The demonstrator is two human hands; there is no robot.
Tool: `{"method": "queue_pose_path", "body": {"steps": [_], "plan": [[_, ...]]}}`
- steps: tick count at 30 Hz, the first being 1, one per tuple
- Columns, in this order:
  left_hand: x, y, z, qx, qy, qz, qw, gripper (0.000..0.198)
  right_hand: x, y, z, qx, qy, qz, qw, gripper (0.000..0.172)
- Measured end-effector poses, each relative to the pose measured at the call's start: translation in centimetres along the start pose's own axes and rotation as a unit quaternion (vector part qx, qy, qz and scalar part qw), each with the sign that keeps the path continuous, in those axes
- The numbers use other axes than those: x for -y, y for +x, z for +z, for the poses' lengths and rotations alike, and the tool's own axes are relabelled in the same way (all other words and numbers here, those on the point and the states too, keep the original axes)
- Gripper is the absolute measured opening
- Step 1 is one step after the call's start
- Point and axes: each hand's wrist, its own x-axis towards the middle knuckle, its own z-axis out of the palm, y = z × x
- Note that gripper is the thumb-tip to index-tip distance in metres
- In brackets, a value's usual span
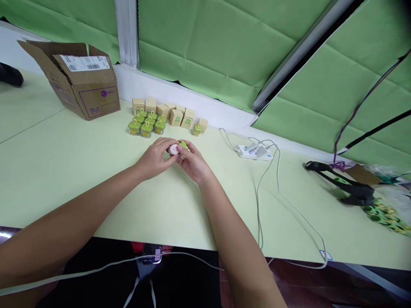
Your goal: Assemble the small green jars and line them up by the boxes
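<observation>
Over the middle of the pale green table (122, 201), my two hands meet. My left hand (157, 157) is closed on a small round pinkish-white piece (174, 149). The fingers of my right hand (193, 161) are wrapped round a small green item (183, 144), with the thumb at the edge of the pinkish-white piece. Whether the two pieces are joined cannot be made out. Just beyond my hands stand several green-lidded clear containers (147, 127) in a cluster, and one more green container (197, 129) sits apart to the right.
Small tan boxes (176, 116) line the wall behind the containers. An open cardboard box (96, 96) is at the back left. To the right lie a power strip (253, 152) with white cables, a black stand-like object (353, 190) and green-yellow pieces (385, 218). A phone (152, 253) lies below the table edge.
</observation>
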Motion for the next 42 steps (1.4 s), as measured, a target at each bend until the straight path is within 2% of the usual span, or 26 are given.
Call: {"method": "queue_pose_path", "body": {"steps": [8, 15, 19, 27, 30, 37, 40, 42], "plan": [[0.03, -0.03, -0.85, 0.021, 0.001, -0.070, 0.997, 0.023, 0.24, -0.20, -0.50, 0.003, -0.025, 0.019, 1.000, 0.050], [-0.29, -0.07, -0.48, 0.045, 0.003, -0.031, 0.998, 0.015, 0.15, -0.27, -0.28, 0.006, -0.035, 0.016, 0.999, 0.051], [-0.20, -0.15, -0.40, 0.051, -0.018, -0.018, 0.998, 0.018, 0.14, -0.17, -0.41, 0.008, -0.036, 0.007, 0.999, 0.050], [0.04, 0.12, -0.56, -0.001, 0.002, -0.021, 1.000, 0.011, 0.25, -0.42, 0.10, 0.027, -0.046, 0.011, 0.999, 0.043], [0.00, 0.20, -0.72, -0.020, 0.018, -0.038, 0.999, 0.008, 0.40, -0.48, 0.10, 0.028, -0.052, 0.018, 0.998, 0.045], [0.42, 0.20, -0.45, -0.025, 0.024, -0.092, 0.995, 0.014, 0.29, -0.43, 0.29, 0.022, -0.082, 0.029, 0.996, 0.051], [0.54, 0.22, -0.54, -0.023, 0.027, -0.093, 0.995, 0.013, 0.10, -0.04, 0.03, -0.012, -0.088, 0.019, 0.996, 0.052], [0.39, 0.18, -0.84, 0.002, 0.038, -0.099, 0.994, 0.016, 0.03, 0.33, -0.42, -0.072, -0.097, -0.014, 0.993, 0.052]]}}
